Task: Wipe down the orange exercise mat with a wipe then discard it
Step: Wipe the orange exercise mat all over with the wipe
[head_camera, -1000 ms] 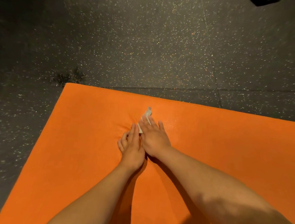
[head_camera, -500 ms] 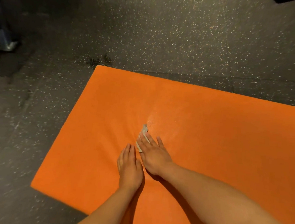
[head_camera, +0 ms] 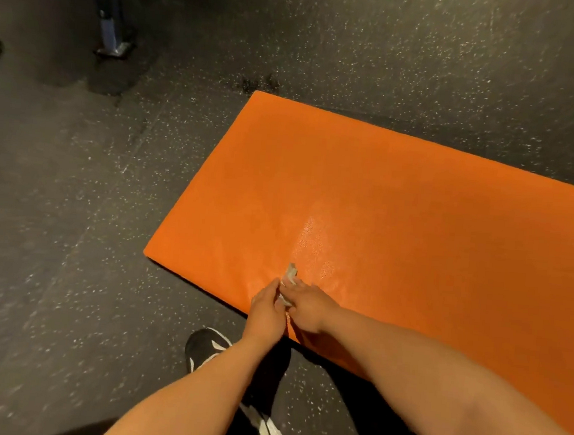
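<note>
your two hands have come back to the near edge of the orange exercise mat (head_camera: 400, 205), where half a second ago they worked farther in from that edge. your right hand (head_camera: 307, 308) lies over the wipe (head_camera: 289, 274) and presses it onto the mat. the blur hides whether those fingers are flat or curled round it. a crumpled white tip of the wipe pokes out beyond the fingertips, and more of it shows between the two hands. your left hand (head_camera: 266, 313) sits just beside the right, fingers stretched out and held together, their tips touching the wipe. it was flat on the mat a moment ago, a little apart from the wipe.

a wet sheen (head_camera: 309, 239) runs away from the wipe across the orange surface, longer than the patch seen earlier.

the mat now sits farther right in the view, with its left end and both left corners showing. it lies on a dark speckled floor (head_camera: 71, 234). your black shoe (head_camera: 205, 348) with white stripes has come into view below your left wrist, just off the mat. a blue upright post (head_camera: 109, 31) stands on the floor at upper left, well apart from the mat.
</note>
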The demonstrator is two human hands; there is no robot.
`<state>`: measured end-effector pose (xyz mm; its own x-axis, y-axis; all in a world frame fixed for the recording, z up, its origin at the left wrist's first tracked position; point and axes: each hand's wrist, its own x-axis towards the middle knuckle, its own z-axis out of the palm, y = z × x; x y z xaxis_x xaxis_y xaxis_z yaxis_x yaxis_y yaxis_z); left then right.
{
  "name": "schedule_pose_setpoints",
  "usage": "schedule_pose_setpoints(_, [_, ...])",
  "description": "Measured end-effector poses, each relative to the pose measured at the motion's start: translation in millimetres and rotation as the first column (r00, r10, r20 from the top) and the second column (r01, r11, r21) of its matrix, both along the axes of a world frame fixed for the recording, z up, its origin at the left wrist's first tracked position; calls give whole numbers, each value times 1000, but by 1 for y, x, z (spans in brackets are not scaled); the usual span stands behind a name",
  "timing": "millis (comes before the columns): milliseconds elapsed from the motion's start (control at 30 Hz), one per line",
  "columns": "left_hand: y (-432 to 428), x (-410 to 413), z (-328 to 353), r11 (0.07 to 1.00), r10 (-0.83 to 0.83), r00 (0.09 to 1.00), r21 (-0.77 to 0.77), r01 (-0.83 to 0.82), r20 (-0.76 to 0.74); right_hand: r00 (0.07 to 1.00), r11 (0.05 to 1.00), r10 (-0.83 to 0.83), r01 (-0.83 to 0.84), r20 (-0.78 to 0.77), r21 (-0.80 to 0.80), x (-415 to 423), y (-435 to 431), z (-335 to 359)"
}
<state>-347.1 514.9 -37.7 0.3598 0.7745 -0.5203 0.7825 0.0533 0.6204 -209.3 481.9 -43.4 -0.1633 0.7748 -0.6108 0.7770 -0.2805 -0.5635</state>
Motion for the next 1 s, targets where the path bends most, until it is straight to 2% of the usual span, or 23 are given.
schedule_pose_setpoints(100, [-4, -2, 13, 997, -69, 997, -37, 70, 14, 949, 958, -286, 288, -134, -2, -3, -6, 10])
schedule_pose_setpoints(200, [-10, 0, 21, 999, -8, 998, -52, 11, 57, 862, 880, -470, 474, -189, -26, -12, -17, 21])
schedule_pose_setpoints(300, [-16, 1, 34, 988, 133, 984, -97, -122, 121, 833, 858, -503, 513, -232, -19, -20, -31, 31])
schedule_pose_setpoints(433, [-21, 1, 52, 965, 214, 965, -185, -185, 153, 784, 826, -546, 563, -295, -30, -25, -45, 49])
schedule_pose_setpoints(567, [-25, 0, 69, 938, 327, 916, -193, -287, 230, 785, 802, -557, 593, -271, 69, -33, -44, 69])
schedule_pose_setpoints(667, [-25, -7, 82, 929, 367, 890, -156, -336, 271, 714, 736, -631, 675, -305, 58, -40, -40, 82])
schedule_pose_setpoints(867, [-32, -23, 100, 910, 414, 861, -164, -381, 295, 501, 565, -761, 824, -413, -43, -59, -53, 99])
schedule_pose_setpoints(933, [-34, -26, 102, 905, 425, 851, -175, -389, 309, 511, 576, -748, 817, -424, -30, -65, -55, 100])
schedule_pose_setpoints(1000, [-38, -29, 103, 904, 428, 850, -163, -396, 306, 575, 630, -703, 776, -418, 7, -68, -56, 100])
